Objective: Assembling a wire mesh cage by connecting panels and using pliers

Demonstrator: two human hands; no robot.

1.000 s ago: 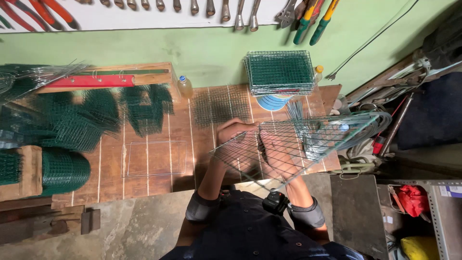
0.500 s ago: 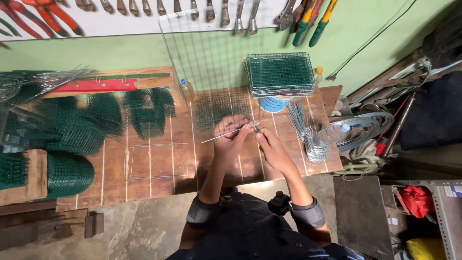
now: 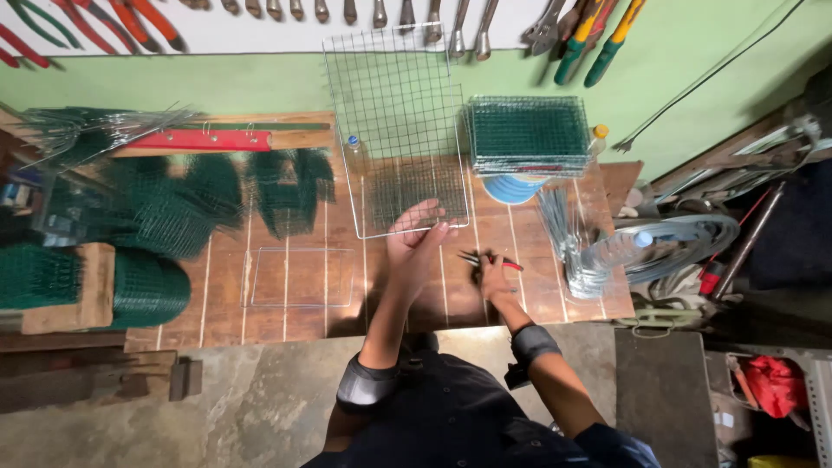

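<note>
Wire panel [image 3: 394, 121] now raised upright, green mesh stack [image 3: 529, 134] beside it.

The left hand [image 3: 416, 236] reaches forward on an almost straight arm, palm down, fingers spread and curled lightly at their tips. The right hand [image 3: 492, 276] sits just beside it and a little nearer the body, fingers folded into a closed grip, wrist bent slightly inward. Both forearms are bare, each ringed by a dark band near the elbow, above dark sleeves.
</note>
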